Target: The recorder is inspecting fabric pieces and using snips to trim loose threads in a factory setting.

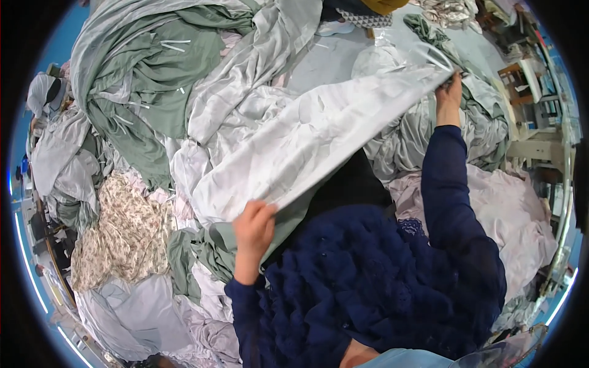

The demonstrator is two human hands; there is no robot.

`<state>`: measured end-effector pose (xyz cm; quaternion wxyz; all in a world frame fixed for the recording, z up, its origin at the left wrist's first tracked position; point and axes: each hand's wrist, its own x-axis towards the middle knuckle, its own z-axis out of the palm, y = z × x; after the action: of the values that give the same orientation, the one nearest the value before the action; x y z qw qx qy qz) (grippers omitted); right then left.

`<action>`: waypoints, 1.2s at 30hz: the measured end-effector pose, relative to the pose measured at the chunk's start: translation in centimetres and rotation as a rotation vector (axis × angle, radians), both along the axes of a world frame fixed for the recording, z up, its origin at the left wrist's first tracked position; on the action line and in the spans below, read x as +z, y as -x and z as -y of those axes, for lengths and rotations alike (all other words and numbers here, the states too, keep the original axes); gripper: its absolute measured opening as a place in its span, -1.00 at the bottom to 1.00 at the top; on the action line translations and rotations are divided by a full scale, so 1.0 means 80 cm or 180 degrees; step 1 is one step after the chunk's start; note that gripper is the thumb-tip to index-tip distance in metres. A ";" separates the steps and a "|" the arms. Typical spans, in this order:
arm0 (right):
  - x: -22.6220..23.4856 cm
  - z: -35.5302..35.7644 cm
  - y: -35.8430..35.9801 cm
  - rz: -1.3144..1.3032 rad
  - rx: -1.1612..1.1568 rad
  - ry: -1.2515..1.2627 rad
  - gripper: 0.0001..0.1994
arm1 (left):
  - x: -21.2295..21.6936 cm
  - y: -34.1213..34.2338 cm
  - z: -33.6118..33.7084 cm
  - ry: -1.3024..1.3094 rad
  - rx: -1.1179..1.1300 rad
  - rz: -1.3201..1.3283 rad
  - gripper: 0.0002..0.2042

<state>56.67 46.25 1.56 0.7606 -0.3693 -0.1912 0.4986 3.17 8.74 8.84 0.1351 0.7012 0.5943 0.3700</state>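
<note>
A large white sheet of fabric (313, 132) is stretched between my two hands, its near edge pulled taut on a slant. My left hand (253, 228) is closed in a fist around the lower left end of that edge. Up at the right, my right hand (450, 91) grips the other end, where pale ties or strips (434, 56) blur above it. The fabric's far side falls in folds on the heap. Close by my left hand lies crumpled grey-green cloth (215, 251).
Green cloth with white ties (165, 80) is piled at the far left. Floral fabric (129, 227) lies left, pale pink cloth (509, 227) right. A bare patch of grey table (322, 64) shows at the back. Wooden furniture (521, 83) stands at the right.
</note>
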 end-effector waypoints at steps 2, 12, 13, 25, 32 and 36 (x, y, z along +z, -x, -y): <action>-0.023 0.018 0.008 -0.0453 0.0058 -0.0007 -0.70 | 0.005 0.003 0.044 -0.0493 0.0200 -0.0357 -0.74; -0.110 0.063 -0.009 -0.2438 0.0406 -0.0947 -0.87 | -0.061 0.024 0.135 -0.1096 0.2954 -0.1133 -0.70; -0.103 0.061 0.009 -0.2465 0.0424 -0.0915 -0.87 | -0.061 0.028 0.139 -0.1082 0.2977 -0.1169 -0.70; -0.090 0.053 0.104 -0.1632 -0.0064 0.0588 -0.91 | -0.051 0.130 0.180 -0.0792 0.3618 -0.1612 -0.75; -0.138 0.107 0.153 -0.0558 0.0141 0.1219 -0.85 | -0.081 0.117 0.133 0.1223 0.2259 -0.2025 -0.66; -0.149 0.116 0.138 -0.0403 0.0152 0.1280 -0.84 | -0.058 0.007 0.002 0.0647 0.1079 -0.0356 -0.71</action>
<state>45.59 36.94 -10.38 0.6700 -0.4769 -0.0483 0.5668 2.63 8.62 4.17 0.1077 0.5933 0.7447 0.2860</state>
